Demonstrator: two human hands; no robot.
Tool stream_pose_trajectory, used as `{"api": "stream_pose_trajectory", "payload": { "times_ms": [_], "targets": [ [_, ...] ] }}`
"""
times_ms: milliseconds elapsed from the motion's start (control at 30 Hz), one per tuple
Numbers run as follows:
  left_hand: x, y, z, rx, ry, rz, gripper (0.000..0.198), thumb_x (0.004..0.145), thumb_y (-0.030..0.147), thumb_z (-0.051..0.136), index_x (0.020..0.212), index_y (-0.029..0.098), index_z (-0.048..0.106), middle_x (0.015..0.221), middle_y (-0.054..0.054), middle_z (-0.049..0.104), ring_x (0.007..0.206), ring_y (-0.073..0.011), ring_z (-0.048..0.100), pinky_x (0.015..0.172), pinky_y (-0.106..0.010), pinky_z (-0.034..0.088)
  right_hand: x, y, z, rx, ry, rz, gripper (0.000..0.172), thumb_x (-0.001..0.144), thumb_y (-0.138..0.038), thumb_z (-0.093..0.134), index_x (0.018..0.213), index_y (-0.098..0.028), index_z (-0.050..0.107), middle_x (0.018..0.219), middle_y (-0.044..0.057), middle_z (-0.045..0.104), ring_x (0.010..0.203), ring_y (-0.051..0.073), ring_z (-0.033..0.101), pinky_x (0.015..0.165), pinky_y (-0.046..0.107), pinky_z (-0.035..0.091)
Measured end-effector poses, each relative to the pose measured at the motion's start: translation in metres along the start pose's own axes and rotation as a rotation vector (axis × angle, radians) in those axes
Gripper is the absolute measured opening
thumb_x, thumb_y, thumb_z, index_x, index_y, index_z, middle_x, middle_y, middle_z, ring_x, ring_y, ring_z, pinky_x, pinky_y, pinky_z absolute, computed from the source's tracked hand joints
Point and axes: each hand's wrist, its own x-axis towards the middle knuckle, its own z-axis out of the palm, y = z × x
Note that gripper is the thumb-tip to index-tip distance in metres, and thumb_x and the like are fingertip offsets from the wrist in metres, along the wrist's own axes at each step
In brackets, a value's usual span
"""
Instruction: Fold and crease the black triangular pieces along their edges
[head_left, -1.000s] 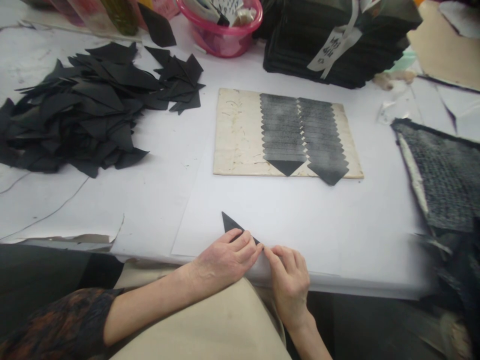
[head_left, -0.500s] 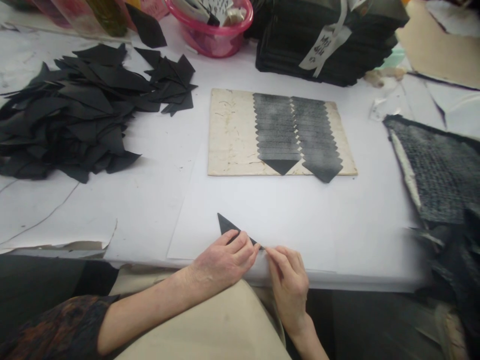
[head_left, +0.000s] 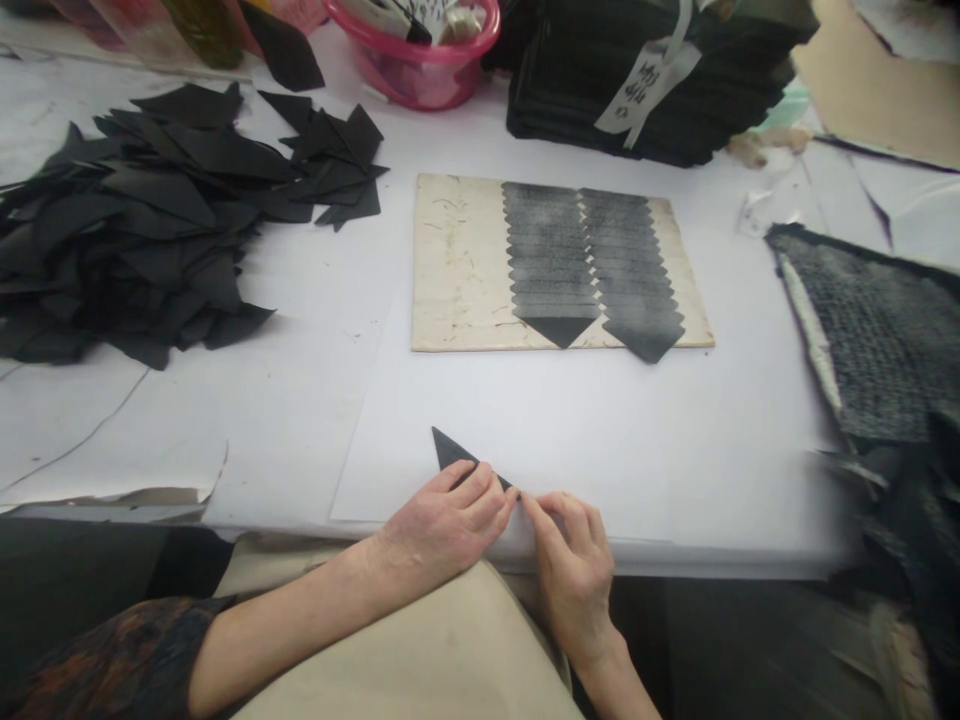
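Observation:
A small pointed black piece (head_left: 450, 450), thin like leather or fabric, lies on the white paper near the table's front edge. My left hand (head_left: 457, 515) is closed on it, fingers pressing its upper edge and covering its lower part. At the piece's right tip, my right hand (head_left: 574, 545) pinches with thumb and forefinger, close against the left fingertips. Beyond the hands is a cream board (head_left: 457, 270) bearing two overlapping rows of black pointed pieces (head_left: 551, 250); the lowest piece in each row points toward me.
At the left lies a heap of loose black pieces (head_left: 172, 220). A pink basket (head_left: 420, 75) with small items and a tied black stack (head_left: 600, 70) with a written label stand at the back. Dark woven fabric (head_left: 885, 340) covers the right side.
Both hands stay on the black piece, and the right fingertips have shifted slightly left along its tip. The whole view has moved a little.

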Motion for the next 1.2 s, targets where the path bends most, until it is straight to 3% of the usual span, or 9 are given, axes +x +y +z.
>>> {"api": "stream_pose_trajectory", "payload": {
  "times_ms": [400, 633, 733, 933, 1200],
  "targets": [
    [0.003, -0.001, -0.002, -0.003, 0.044, -0.004, 0.026, 0.095, 0.013, 0.051, 0.119, 0.009, 0.059, 0.109, -0.011, 0.062, 0.109, -0.0256, 0.057, 0.095, -0.040, 0.049, 0.006, -0.005, -0.002, -0.128, -0.055, 0.005, 0.030, 0.092, -0.005, 0.055, 0.113, -0.021, 0.066, 0.099, 0.009, 0.062, 0.093, 0.022, 0.056, 0.081, 0.037, 0.049],
    [-0.002, -0.003, 0.002, -0.049, 0.107, -0.018, 0.022, 0.094, 0.011, 0.054, 0.114, 0.009, 0.062, 0.112, -0.011, 0.064, 0.110, -0.0251, 0.058, 0.096, -0.040, 0.049, 0.011, -0.012, -0.007, 0.139, -0.044, 0.275, 0.018, 0.095, -0.017, 0.052, 0.110, -0.023, 0.061, 0.106, 0.006, 0.060, 0.100, 0.021, 0.056, 0.087, 0.038, 0.048],
    [-0.005, -0.003, 0.005, -0.081, 0.125, -0.021, 0.021, 0.094, 0.010, 0.054, 0.113, 0.009, 0.062, 0.115, -0.011, 0.063, 0.113, -0.0244, 0.057, 0.099, -0.040, 0.049, 0.017, -0.021, -0.003, 0.015, -0.057, 0.315, 0.013, 0.093, -0.024, 0.057, 0.105, -0.022, 0.060, 0.105, 0.007, 0.060, 0.098, 0.024, 0.054, 0.086, 0.041, 0.045],
    [-0.008, -0.006, 0.003, -0.147, 0.162, -0.032, 0.022, 0.096, 0.009, 0.047, 0.112, 0.010, 0.063, 0.114, -0.012, 0.064, 0.111, -0.0244, 0.058, 0.098, -0.041, 0.050, 0.030, -0.031, -0.002, -0.050, -0.142, 0.388, 0.010, 0.086, -0.018, 0.065, 0.089, -0.021, 0.056, 0.090, 0.003, 0.059, 0.086, 0.023, 0.053, 0.078, 0.039, 0.041],
    [-0.006, -0.010, -0.004, -0.270, 0.222, -0.118, 0.023, 0.095, 0.009, 0.051, 0.116, 0.010, 0.061, 0.111, -0.012, 0.063, 0.108, -0.0232, 0.058, 0.095, -0.038, 0.050, 0.022, -0.034, -0.001, 0.259, -0.037, 0.526, 0.005, 0.088, -0.023, 0.062, 0.087, -0.022, 0.057, 0.082, 0.000, 0.062, 0.080, 0.019, 0.057, 0.074, 0.032, 0.044]
  ]
}}
